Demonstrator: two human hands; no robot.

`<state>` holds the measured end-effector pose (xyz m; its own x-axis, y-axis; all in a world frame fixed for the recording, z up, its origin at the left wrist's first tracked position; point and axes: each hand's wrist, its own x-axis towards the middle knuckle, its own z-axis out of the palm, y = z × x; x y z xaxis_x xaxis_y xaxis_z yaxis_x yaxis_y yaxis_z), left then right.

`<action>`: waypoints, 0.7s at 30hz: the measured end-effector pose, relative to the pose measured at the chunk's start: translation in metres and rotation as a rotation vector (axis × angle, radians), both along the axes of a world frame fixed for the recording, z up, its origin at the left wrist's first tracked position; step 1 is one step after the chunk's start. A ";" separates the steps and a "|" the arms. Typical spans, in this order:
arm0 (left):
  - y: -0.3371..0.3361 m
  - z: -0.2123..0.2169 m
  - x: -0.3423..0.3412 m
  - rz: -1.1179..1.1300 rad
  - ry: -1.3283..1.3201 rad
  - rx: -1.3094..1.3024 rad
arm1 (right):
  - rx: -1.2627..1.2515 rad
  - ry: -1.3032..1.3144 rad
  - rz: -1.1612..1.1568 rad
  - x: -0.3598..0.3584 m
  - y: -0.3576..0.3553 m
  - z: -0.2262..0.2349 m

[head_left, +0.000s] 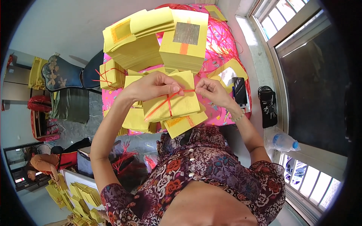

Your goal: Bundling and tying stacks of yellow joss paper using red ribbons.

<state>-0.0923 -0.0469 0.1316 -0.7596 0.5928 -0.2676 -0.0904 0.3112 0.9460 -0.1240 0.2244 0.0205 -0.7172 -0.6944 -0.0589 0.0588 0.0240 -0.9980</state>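
In front of me lies a bundle of yellow paper [180, 106], bound crosswise with red plastic string [158, 105]. My left hand [156, 87] rests over the bundle's far left part, its thumb and forefinger pinching the string where the strands cross. To the right, my right hand [215, 92] is closed on the string's end, which is stretched taut between the two hands. Beneath the bundle lies more yellow paper [181, 126] with an orange patch. Part of the crossing is hidden under my left fingers.
Tall stacks of yellow paper [183, 52] stand on the pink tablecloth [113, 98], with loose red string [222, 35] behind. A tied bundle [113, 74] is at left. A phone [240, 91] lies right; a plastic bottle [283, 142] is by the window. Another person [47, 164] is lower left.
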 end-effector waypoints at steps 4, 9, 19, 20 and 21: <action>0.012 -0.001 0.001 -0.018 0.027 0.010 | -0.005 -0.011 -0.020 0.002 0.002 -0.001; 0.022 -0.012 0.012 0.061 0.157 -0.024 | 0.019 0.001 -0.048 0.001 0.002 -0.010; 0.025 -0.023 0.028 0.308 0.149 0.007 | 0.094 0.184 -0.036 -0.002 0.003 0.009; 0.025 -0.024 0.028 0.309 0.149 0.008 | 0.125 0.230 -0.023 -0.002 0.003 0.012; 0.023 -0.025 0.028 0.301 0.141 0.010 | 0.155 0.277 -0.011 -0.003 0.003 0.014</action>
